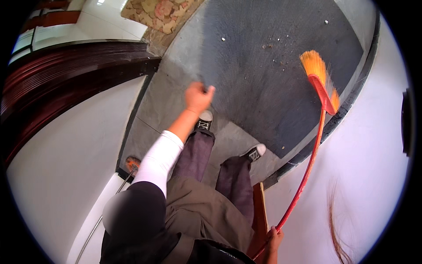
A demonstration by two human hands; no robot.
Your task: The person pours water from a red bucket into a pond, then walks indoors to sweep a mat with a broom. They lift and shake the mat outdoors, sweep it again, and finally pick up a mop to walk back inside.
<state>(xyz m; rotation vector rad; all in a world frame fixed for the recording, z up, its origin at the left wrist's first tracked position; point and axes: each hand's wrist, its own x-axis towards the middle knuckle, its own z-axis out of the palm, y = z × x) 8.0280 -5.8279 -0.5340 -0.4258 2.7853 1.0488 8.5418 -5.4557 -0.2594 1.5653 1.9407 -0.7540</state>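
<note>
My left hand [200, 97] is closed at the near left corner of a dark grey floor mat [255, 97]. Dark material shows between thumb and fingers, and the mat's left edge is blurred. Small white and brown crumbs lie scattered over its surface. Low at the right, my right hand [274, 237] grips the red handle of a broom [323, 94]. The broom points away from me with its head up, and its orange-yellow bristles show above the mat's right side.
Grey floor tiles [149, 101] lie under my sneakers [204, 121]. A patterned rug [158, 15] is at the far left, near dark red wooden trim [79, 79]. White walls [365, 158] stand on both sides. A thin metal rod [94, 229] leans at the lower left. A wooden board [260, 207] stands beside my right leg.
</note>
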